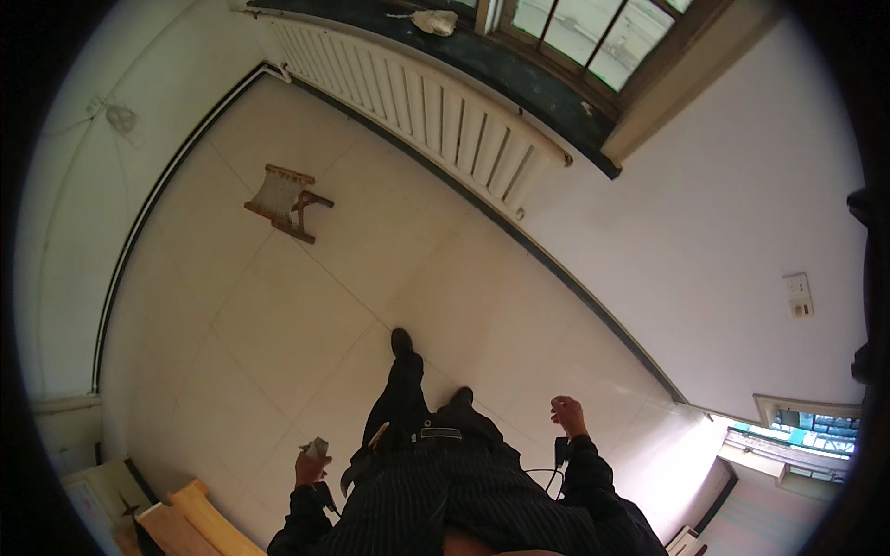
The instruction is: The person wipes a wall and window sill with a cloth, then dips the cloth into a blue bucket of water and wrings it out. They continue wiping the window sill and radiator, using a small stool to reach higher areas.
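My left hand is closed around a crumpled grey-white cloth, which sticks out past the fingers on my left side. On the other side, my right hand hangs out over the floor with its fingers curled in. Nothing shows in it. Small dark devices sit at both wrists, and a black cable runs from the right one towards my body. Below me are my dark trousers and black shoes, one foot ahead of the other on the tiled floor.
A wooden folding stool with a woven cord seat stands ahead on the left. Along the wall runs a white radiator under a dark windowsill, where a pale crumpled object lies. Wooden furniture stands at lower left.
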`<state>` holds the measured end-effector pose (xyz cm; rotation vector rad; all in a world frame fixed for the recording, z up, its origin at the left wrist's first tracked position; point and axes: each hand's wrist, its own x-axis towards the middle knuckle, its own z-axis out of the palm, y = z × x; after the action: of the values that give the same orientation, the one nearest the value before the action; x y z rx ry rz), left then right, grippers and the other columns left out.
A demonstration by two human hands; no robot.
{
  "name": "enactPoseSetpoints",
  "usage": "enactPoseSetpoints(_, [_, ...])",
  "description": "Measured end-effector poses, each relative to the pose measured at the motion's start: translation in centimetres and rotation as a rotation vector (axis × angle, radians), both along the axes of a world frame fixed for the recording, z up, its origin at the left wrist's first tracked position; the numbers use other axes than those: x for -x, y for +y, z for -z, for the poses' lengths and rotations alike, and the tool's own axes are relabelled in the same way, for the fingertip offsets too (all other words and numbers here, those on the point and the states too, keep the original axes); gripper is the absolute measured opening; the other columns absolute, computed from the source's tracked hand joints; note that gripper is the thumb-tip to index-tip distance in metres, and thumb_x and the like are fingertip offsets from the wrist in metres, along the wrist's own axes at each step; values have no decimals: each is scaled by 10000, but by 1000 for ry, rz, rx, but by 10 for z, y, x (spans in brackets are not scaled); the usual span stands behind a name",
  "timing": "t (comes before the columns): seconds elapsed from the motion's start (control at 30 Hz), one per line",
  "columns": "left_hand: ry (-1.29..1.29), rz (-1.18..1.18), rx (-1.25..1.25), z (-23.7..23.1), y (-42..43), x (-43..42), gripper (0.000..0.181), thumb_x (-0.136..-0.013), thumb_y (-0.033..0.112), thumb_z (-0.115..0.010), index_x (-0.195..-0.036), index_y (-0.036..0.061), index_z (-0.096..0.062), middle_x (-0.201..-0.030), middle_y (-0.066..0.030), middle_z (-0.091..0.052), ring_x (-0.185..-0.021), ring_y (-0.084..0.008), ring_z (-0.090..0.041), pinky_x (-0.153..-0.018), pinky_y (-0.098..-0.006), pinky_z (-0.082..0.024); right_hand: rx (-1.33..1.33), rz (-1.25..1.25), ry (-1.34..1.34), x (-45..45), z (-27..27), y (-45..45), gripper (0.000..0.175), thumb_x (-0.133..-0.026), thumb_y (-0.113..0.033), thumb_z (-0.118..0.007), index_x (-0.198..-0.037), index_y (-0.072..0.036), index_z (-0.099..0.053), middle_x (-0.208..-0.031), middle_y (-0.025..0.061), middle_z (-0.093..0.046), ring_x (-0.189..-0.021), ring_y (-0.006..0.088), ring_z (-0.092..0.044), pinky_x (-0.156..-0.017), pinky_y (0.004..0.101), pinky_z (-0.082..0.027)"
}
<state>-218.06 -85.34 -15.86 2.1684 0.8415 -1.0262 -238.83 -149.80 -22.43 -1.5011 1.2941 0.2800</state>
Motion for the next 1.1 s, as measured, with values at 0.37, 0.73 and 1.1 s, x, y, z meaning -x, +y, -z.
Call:
enactPoseSetpoints(0.37, [-253,130,76,22,6,-232,536,-774,178,-805,-1228,-22,-602,-804,-108,-680,-556,-175,-642,-498,-328,-541,61,-82,-50,-147,-28,60,327,-937,-253,-680,-1126,14,-691,-794,109,-721,-617,166,-690,-568,303,-566])
enactPoseSetpoints(0.73, [-709,863,302,-90,-256,-445,677,-759,292,-864,-1291,11,-554,-1195,-224,-679,-1084,-394,-677,-908,-440,-550,389,-436,-354,-374,-128,2,319,-946,-243,-691,-1183,-31,-671,-844,128,-719,-772,195,-711,-732,338,-568])
enactPoseSetpoints(1.1, [-715,1042,574,-187,-474,-481,612,-778,280,-844,-1239,6,-549,-1119,-220,-678,-1041,-404,-666,-888,-452,-531,-102,-463,-875,-571,-226,-18,428,-1045,-225,-564,-1398,13,-521,-1223,91,-640,-1128,168,-602,-959,332,-505])
